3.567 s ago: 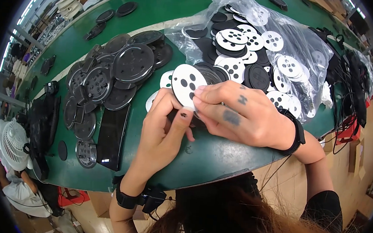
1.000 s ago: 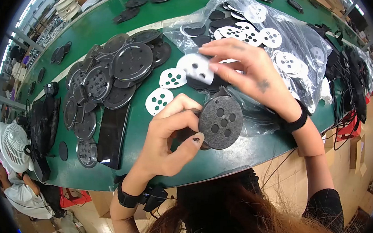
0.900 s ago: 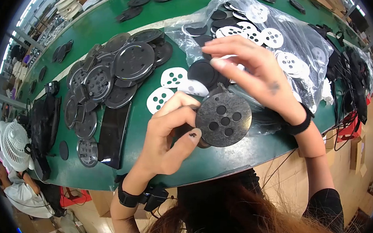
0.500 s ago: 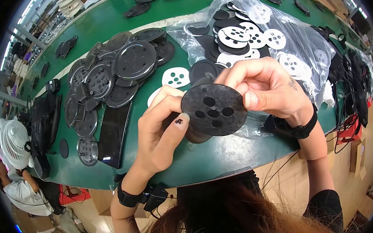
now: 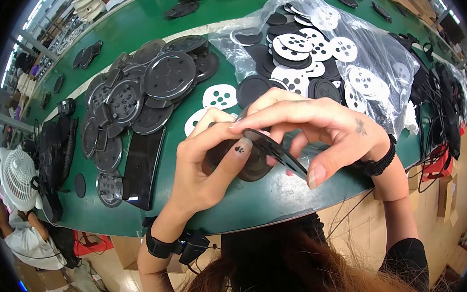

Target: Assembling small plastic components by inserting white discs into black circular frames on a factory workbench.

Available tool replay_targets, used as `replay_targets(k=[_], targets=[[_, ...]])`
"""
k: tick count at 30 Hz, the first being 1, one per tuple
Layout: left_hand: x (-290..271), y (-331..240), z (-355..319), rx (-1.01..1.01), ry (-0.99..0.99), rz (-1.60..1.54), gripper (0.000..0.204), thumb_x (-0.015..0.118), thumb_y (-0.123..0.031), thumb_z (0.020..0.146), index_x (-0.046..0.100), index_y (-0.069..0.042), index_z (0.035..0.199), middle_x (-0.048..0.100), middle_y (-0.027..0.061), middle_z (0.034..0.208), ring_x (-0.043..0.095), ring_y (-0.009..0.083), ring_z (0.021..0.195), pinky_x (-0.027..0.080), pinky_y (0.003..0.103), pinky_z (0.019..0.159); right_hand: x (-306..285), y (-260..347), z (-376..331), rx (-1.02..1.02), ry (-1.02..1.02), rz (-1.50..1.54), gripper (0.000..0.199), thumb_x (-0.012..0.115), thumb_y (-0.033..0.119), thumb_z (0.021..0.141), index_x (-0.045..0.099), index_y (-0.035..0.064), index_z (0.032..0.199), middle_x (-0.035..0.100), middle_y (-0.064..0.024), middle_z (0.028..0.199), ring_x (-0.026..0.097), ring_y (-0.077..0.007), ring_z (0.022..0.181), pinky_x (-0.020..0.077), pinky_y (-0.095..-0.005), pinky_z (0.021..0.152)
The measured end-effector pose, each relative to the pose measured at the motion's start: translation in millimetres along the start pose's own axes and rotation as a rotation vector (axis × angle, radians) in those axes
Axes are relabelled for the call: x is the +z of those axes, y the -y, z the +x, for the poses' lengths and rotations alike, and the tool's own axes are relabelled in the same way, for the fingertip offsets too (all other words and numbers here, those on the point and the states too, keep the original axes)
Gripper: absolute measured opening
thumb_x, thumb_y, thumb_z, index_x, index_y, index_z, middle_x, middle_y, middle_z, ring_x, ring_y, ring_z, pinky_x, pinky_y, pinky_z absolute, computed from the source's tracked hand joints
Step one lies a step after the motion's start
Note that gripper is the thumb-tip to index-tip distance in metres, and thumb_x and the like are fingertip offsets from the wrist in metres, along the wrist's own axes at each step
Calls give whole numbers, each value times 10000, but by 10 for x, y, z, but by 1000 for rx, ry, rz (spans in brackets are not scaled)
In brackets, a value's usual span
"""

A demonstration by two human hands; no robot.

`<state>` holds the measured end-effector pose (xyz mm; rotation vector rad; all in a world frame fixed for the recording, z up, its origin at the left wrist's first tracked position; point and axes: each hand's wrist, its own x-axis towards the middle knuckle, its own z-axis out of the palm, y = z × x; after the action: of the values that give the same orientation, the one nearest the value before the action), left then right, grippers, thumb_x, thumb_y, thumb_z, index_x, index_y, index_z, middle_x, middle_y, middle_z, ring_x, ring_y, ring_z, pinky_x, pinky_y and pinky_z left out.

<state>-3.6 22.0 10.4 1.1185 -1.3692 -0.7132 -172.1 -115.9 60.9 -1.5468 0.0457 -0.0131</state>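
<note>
Head view: the right hand (image 5: 334,124) spans a thin black disc (image 5: 278,153), thumb at its right end and forefinger near its left end, beside the left thumb; this grip appears meant to leave the holed face uncovered. The disc is tilted nearly edge-on, between both sets of fingers, above the tabletop (image 5: 222,214). Fingers of the left hand (image 5: 202,160) are curled narrow around a dark part (image 5: 256,168) below the disc, presumably steadying it; contact between the two cannot be told. White discs (image 5: 220,96) lie just beyond the left fingers. Beyond the right fingers spreads a clear bag (image 5: 397,52), likely placed for reach. Black housings (image 5: 169,75) are heaped left of the left fingers, apparently kept separate.
</note>
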Motion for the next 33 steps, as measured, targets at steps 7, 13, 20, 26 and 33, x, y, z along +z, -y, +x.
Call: replay_targets(k=[7, 13, 20, 26, 33], targets=[[-28, -22, 28, -22, -98, 7, 193, 459, -113, 912, 607, 3, 956, 543, 38, 821, 475, 89, 743, 376, 213, 692, -51, -128, 22, -301, -118, 195, 543, 663, 321, 804, 514, -14, 1205, 559, -115, 1143, 564, -189, 1011, 420, -334, 928], [-25, -140, 13, -47, -276, -240, 292, 314, -171, 955, 467, 20, 1115, 529, 85, 1015, 545, 114, 894, 452, 232, 768, -119, -84, 8, -229, -344, 67, 444, 641, 278, 826, 562, -22, 1144, 621, -75, 1011, 573, -116, 907, 449, -253, 815], [20, -188, -15, -43, -255, -311, 294, 390, -72, 914, 320, 9, 1189, 477, 138, 1023, 555, 149, 818, 502, 262, 533, -46, -104, 80, -176, -547, -159, 216, 656, 177, 830, 673, 6, 960, 636, -21, 809, 565, -57, 732, 451, -198, 657], [85, -148, 4, 90, -282, -256, 302, 425, -12, 895, 307, 17, 1172, 453, 149, 1036, 551, 136, 736, 500, 245, 556, -50, -125, 82, -153, -635, -201, 167, 671, 178, 820, 691, 20, 870, 614, -14, 747, 542, -41, 684, 424, -184, 611], [98, -117, -10, 147, -232, -239, 313, 462, 11, 881, 313, 21, 1156, 455, 152, 1020, 552, 130, 742, 492, 241, 581, 10, -143, 100, -231, -687, -280, 136, 687, 135, 804, 683, 3, 837, 579, 13, 722, 519, -31, 652, 394, -169, 571]])
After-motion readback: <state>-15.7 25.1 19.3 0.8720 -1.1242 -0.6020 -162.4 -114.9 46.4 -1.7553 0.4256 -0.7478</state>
